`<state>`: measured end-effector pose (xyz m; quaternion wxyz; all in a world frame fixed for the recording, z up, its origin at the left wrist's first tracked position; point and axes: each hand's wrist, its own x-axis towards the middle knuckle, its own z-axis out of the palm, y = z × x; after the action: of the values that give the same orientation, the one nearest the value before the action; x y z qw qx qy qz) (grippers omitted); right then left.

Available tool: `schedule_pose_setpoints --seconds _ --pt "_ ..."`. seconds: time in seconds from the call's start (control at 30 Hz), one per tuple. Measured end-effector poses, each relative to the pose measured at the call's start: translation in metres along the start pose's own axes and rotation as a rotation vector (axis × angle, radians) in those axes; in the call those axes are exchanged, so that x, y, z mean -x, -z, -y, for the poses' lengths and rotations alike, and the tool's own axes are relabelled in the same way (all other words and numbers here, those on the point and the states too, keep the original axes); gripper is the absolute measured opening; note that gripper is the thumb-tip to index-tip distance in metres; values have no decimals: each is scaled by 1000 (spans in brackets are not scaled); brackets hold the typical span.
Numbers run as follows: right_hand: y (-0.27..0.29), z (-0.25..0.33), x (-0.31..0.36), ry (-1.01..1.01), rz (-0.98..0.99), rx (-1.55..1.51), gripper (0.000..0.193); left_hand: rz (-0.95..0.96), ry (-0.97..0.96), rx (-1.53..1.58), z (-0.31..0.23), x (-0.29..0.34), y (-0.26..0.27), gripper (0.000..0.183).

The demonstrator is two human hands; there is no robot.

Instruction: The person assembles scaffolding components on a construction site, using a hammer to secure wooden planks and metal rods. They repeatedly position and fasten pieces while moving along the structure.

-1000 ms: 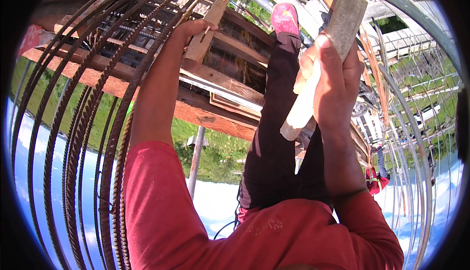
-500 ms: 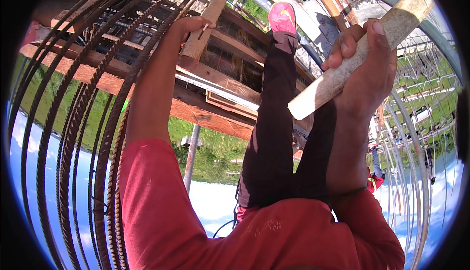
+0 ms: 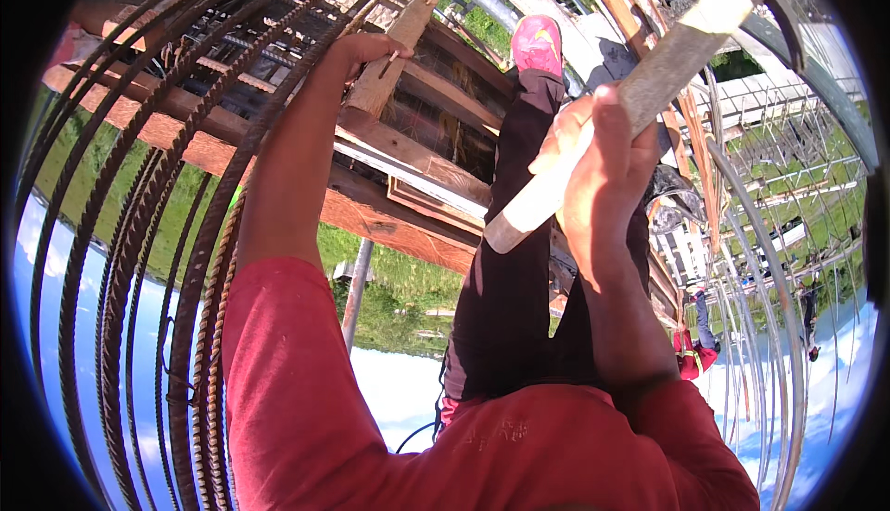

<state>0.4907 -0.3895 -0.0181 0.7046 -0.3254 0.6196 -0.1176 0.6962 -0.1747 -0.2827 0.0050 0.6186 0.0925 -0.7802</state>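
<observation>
My right hand [image 3: 607, 154] is closed round the pale wooden handle of a hammer [image 3: 677, 64], raised above my thighs. Its dark metal head, with a curved claw, shows at the upper right. At the upper left, the fingers of my left hand [image 3: 363, 50] pinch a nail [image 3: 389, 63] against a rough wooden board [image 3: 382, 85]. That board lies slantwise over timber formwork, and the nail stands tilted from its face.
Tall ribbed steel bars [image 3: 120, 261] curve closely past my left arm. Timber beams [image 3: 399, 224] run below the board. Thin rods and curved pipes [image 3: 774, 270] stand at the right. A person in red [image 3: 695, 353] is farther off, and my pink shoe [image 3: 538, 45] rests ahead.
My right hand has swung left and slightly down with the hammer, bringing its metal head into view. My left hand stays at the nail.
</observation>
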Motion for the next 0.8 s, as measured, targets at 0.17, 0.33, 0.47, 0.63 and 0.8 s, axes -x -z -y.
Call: schedule_pose_setpoints --seconds 0.17,0.33,0.47,0.63,0.8 --pt "31 -30 3 -527 456 397 28 24 24 19 -8 11 -1 55" --pt "46 56 -31 112 21 133 25 11 30 -33 -5 4 -2 56" --pt "-1 -19 2 -104 215 243 22 -84 10 -55 2 -4 -3 57" --pt "35 -22 7 -513 482 457 27 35 -1 45 -2 4 -1 45" --pt "20 75 -29 126 -113 163 32 25 20 -3 -5 4 -1 52"
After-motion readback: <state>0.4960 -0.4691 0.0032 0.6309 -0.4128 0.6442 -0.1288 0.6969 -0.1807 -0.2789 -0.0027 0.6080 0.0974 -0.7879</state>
